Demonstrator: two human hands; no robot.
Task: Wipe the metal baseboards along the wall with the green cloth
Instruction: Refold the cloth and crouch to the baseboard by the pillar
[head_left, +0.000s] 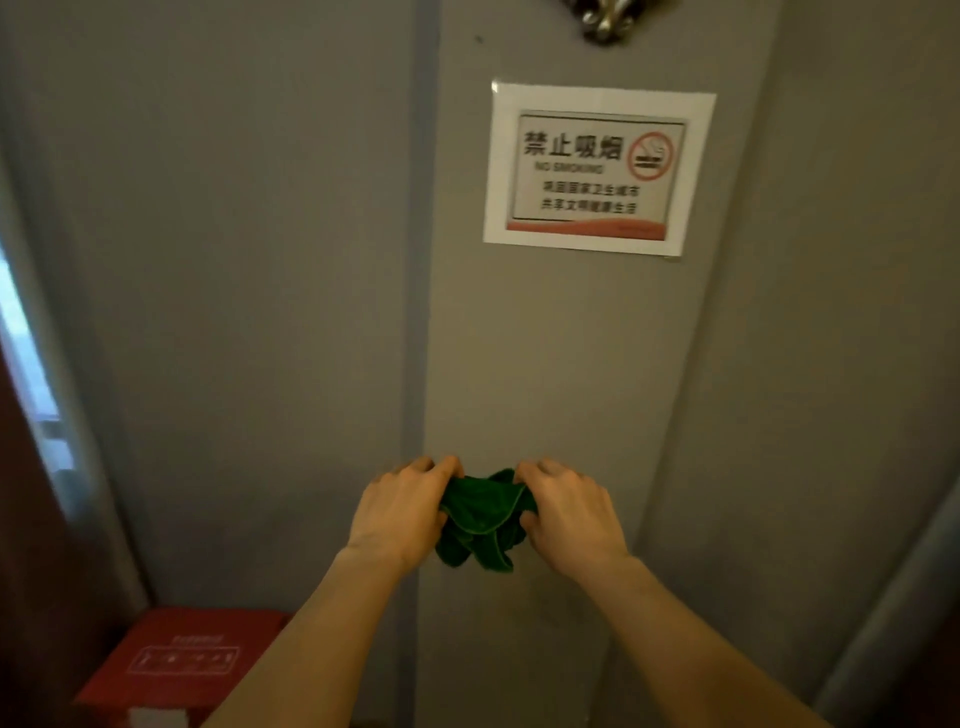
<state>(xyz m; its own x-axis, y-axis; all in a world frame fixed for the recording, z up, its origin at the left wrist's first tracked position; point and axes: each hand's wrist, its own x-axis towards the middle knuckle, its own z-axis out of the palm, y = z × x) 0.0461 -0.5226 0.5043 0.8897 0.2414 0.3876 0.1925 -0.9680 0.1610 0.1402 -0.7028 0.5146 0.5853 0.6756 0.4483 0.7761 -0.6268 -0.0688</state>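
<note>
A crumpled green cloth (480, 519) hangs between both my hands in front of a grey wall (545, 364). My left hand (402, 512) grips its left edge, and my right hand (569, 512) grips its right edge. The cloth sags in folds below my fingers. No metal baseboard shows in this view; the bottom of the wall is hidden behind my forearms and below the frame.
A no-smoking sign (597, 171) is taped to the wall above my hands. A red box (176, 665) stands at the lower left against the wall. A bright window strip (31, 374) lies at the far left. A metal fixture (608, 18) hangs at the top.
</note>
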